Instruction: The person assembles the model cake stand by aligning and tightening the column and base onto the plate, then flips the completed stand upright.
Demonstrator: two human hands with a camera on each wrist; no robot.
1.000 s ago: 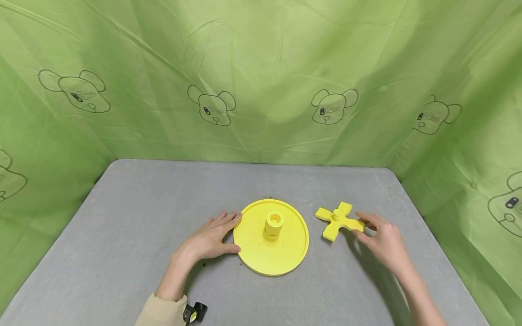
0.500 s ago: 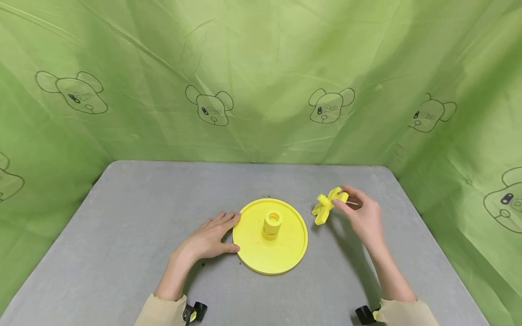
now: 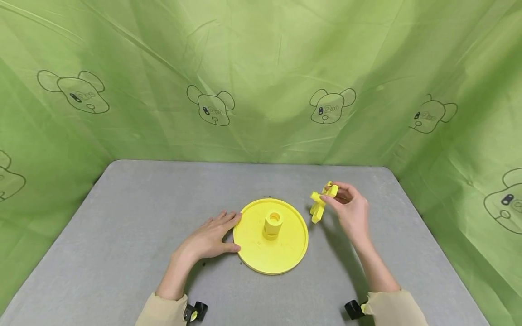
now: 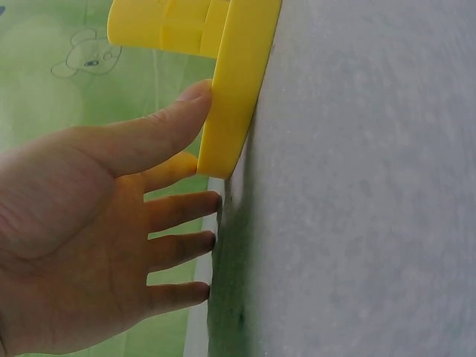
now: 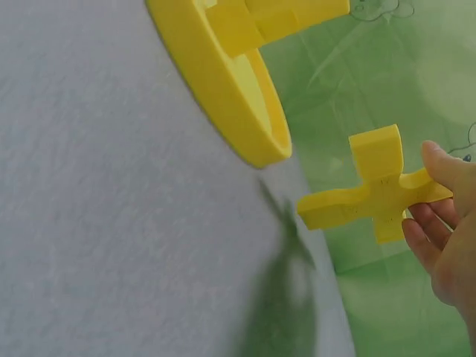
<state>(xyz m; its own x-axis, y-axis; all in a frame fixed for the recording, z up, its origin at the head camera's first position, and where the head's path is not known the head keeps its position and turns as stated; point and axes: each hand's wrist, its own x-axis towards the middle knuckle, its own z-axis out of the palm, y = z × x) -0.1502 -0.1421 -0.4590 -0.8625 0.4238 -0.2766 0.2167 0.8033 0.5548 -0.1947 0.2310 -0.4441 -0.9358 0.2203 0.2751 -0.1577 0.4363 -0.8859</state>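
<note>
A round yellow plate (image 3: 253, 253) with a raised rim lies on the table, and a hollow upright post (image 3: 273, 224) rises from its middle. My left hand (image 3: 210, 237) rests at the plate's left edge, its fingers spread and fairly straight, with thumb and index finger touching the rim. To the right of the plate, my right hand (image 3: 351, 210) pinches one arm of a yellow four-armed cross piece (image 5: 383, 195) between thumb and fingers. This cross is tilted off the table, its short central peg (image 3: 315, 196) facing left. Fingers partly cover the gripped arm.
The grey table (image 3: 163, 199) carries the plate. Green cloth (image 3: 261, 54) with printed bear heads hangs behind and along both sides. Black wrist devices (image 3: 354, 309) sit by the beige sleeves (image 3: 397, 310).
My right hand has lifted the cross from the table, tipped it up and brought it left toward the plate. The left hand and the plate stay in place.
</note>
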